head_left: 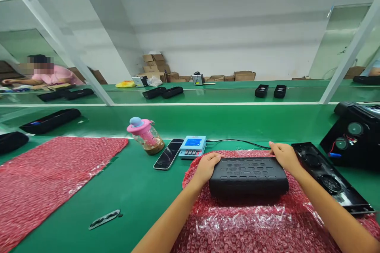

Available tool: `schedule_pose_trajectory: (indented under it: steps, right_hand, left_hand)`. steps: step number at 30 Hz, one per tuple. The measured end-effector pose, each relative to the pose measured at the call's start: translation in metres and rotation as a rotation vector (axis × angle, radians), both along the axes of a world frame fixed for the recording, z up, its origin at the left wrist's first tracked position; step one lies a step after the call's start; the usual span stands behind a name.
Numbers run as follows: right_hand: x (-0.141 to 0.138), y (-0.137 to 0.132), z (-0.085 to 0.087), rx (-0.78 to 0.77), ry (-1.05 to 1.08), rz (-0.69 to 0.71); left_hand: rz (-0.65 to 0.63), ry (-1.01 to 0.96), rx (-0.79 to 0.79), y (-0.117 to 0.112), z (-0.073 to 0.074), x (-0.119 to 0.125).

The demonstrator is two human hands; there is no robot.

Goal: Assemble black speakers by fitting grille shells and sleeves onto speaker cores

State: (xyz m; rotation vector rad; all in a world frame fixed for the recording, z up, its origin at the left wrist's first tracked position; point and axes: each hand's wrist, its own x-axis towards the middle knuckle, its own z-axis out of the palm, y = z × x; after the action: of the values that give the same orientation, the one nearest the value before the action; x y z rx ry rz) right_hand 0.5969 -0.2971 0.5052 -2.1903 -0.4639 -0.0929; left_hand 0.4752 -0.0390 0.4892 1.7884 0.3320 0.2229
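A black oblong speaker housing (249, 178) with a raised brick-like pattern lies on red bubble wrap (237, 229). My left hand (208, 167) is closed around its left end, thumb along the back edge. At the back right corner, my right hand (286, 157) has its fingers pinched at the end of a thin black cable (237, 140). Whether that cable enters the housing is hidden. The cable runs left to a small light-blue tester (192, 146) with a lit screen. Beside the tester lies a phone (168, 154).
A pink-lidded bottle (147, 136) stands behind the phone. To the right are a black panel with round drivers (329, 178) and a stack of black housings (356, 134). More bubble wrap (53, 182) and a small grey strip (104, 219) lie left. A person (53, 73) sits far left.
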Motion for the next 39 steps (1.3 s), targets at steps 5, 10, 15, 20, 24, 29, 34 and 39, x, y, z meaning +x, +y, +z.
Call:
schedule_pose_trajectory:
  steps: [5,10,15,20,24,29,34,39]
  right_hand:
    - [-0.026,0.003,0.06,-0.183,-0.288,0.141]
    - [-0.035,0.032,0.075,-0.427,-0.301,0.346]
    - [-0.033,0.058,0.041,-0.663,-0.113,0.477]
    - [-0.033,0.061,0.035,-0.738,-0.075,0.478]
    - [-0.036,0.06,0.036,-0.751,-0.086,0.463]
    - [-0.035,0.06,0.035,-0.746,-0.09,0.457]
    - [-0.04,0.058,0.031,-0.695,-0.101,0.45]
    - [-0.041,0.052,0.039,-0.56,-0.144,0.45]
  left_hand:
    - [-0.037,0.008,0.004,0.003,-0.001,0.001]
    - [-0.049,0.037,0.038,0.005,-0.002,0.0]
    - [-0.07,0.068,0.159,0.006,0.002,0.001]
    - [-0.147,0.086,0.468,0.002,0.026,-0.001]
    - [-0.247,0.093,0.72,-0.02,0.046,-0.007]
    - [-0.369,0.095,0.926,-0.049,0.049,-0.011]
    - [-0.373,0.119,1.075,-0.053,0.045,-0.015]
    - [-0.379,0.101,1.138,-0.054,0.044,-0.019]
